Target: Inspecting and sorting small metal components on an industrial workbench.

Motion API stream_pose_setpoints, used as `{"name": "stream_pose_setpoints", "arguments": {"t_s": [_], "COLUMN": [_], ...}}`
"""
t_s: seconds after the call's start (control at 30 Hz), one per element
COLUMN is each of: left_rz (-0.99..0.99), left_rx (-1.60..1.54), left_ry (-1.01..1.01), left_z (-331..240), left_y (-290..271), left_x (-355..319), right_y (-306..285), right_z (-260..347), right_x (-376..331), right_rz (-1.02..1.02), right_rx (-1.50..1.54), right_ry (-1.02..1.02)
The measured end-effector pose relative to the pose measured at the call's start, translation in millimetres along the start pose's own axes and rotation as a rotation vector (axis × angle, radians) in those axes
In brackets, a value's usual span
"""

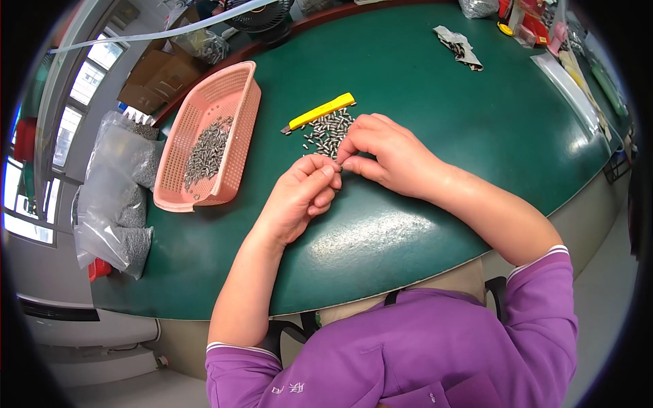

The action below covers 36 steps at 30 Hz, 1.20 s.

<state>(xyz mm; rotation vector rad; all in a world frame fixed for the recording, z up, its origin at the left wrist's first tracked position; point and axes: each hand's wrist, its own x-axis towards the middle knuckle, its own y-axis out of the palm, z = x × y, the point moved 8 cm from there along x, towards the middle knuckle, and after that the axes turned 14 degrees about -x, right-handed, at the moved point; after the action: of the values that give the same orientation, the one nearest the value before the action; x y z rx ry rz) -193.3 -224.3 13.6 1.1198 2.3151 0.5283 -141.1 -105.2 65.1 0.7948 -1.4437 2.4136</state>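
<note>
My left hand (303,194) and my right hand (391,153) meet over the table, each closed in a pinch, fingertips almost touching. A tiny dark metal part shows between them, mostly covered by the fingers. Just beyond lies a loose pile of small, shiny cylindrical metal parts (328,130), partly behind my right hand. A yellow utility knife (322,111) rests along the pile's far side, its blade end pointing left. To the left stands a pink perforated plastic basket (237,163), with many similar metal parts (207,153) heaped in it.
Clear plastic bags of small grey parts (132,238) sit at the green table's (449,224) left edge. A cardboard box (160,75) and a black fan (262,17) are behind. A crumpled plastic bag (459,47) lies far right, near assorted items at the table's rim.
</note>
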Motion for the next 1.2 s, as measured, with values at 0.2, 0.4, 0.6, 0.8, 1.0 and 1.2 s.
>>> {"name": "stream_pose_setpoints", "arguments": {"t_s": [0.2,0.4,0.6,0.8,1.0,1.2], "left_rz": [0.057,0.065,0.036,0.076,0.007,0.033], "left_rx": [-0.019,-0.027,-0.027,-0.085,-0.052,-0.001], "left_ry": [-0.042,-0.018,-0.007,-0.020,0.029,-0.027], "left_z": [5,3,2,1,-4,2], "left_y": [5,2,1,2,0,0], "left_x": [-2,1,1,0,1,1], "right_y": [-3,-2,14,14,14,7], "right_z": [11,-2,-7,0,0,1], "right_x": [0,-1,-3,-2,-4,1], "right_rz": [-0.012,-0.075,0.079,0.101,0.182,0.091], "right_rx": [0.116,0.029,-0.073,-0.187,-0.231,0.077], "right_ry": [-0.059,-0.021,-0.014,-0.114,-0.119,-0.011]}}
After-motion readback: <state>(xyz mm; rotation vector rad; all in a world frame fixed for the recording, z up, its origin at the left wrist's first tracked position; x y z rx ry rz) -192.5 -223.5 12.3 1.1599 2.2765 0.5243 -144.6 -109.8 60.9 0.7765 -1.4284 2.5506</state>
